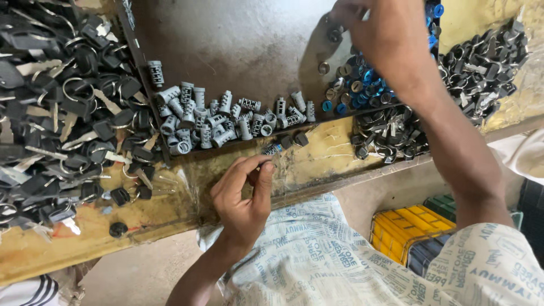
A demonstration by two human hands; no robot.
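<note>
My left hand (243,195) rests at the front edge of the yellow bench (317,158). Its thumb and forefinger are pinched on the end of a small lock cylinder (271,149). Just beyond lies a heap of grey metal lock cylinders (221,119) in a dark tray (238,45). My right hand (365,28) reaches far up over a pile of blue-capped round parts (362,85) at the tray's right end. Its fingers curl downward and their tips are hidden.
A large heap of black-headed keys on rings (68,113) fills the left of the bench. Small black parts (481,68) lie heaped at the right, with more (391,133) below the blue pile. A yellow crate (405,229) stands below the bench.
</note>
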